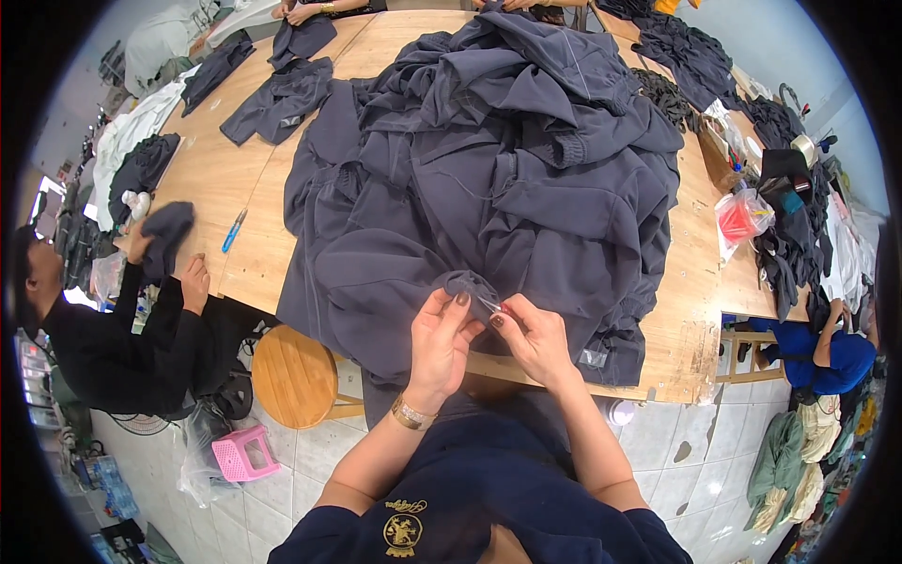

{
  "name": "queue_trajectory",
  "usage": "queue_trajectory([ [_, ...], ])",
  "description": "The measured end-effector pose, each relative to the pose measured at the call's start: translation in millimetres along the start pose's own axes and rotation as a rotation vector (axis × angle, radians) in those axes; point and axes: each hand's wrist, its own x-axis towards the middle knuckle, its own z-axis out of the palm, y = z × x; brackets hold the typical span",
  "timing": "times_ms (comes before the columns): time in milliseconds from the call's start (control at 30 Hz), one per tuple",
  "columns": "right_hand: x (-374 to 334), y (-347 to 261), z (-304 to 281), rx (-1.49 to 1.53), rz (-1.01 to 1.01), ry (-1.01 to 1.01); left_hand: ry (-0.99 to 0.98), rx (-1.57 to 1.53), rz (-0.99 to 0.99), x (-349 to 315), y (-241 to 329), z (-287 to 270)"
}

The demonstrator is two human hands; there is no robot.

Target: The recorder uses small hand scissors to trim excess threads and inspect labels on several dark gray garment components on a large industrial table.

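A large heap of dark grey garments lies on the wooden table in front of me, with gathered elastic edges and loose threads showing. At its near edge, my left hand pinches a small bunched edge of grey cloth between thumb and fingers. Just to the right, my right hand is closed around a small red-handled tool with a thin metal tip. That tip meets the bunched cloth; most of the handle is hidden by my fingers, so its exact kind does not show.
A blue cutter-like tool lies left of the heap on the table. Beyond it rest smaller grey pieces. A co-worker handles grey cloth at left. A round wooden stool and pink stool stand on the floor.
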Motion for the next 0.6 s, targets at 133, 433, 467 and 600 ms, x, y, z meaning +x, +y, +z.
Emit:
queue_trajectory([
  [133, 0.1, -0.4, -0.4, 0.003, -0.011, 0.007, -0.001, -0.015, 0.0, -0.1, -0.2, -1.3],
  [433, 2.9, -1.5, -2.2, -0.039, -0.03, 0.0, 0.012, 0.01, 0.085, 0.6, -2.1, -4.1],
  [467, 3.0, -1.4, -2.5, -0.051, -0.032, -0.004, 0.006, 0.011, 0.124, 1.1, -2.8, -4.8],
  [600, 2.5, -1.3, -3.4, -0.039, 0.0, 0.01, -0.033, 0.047, 0.151, 2.6, -0.8, -6.5],
])
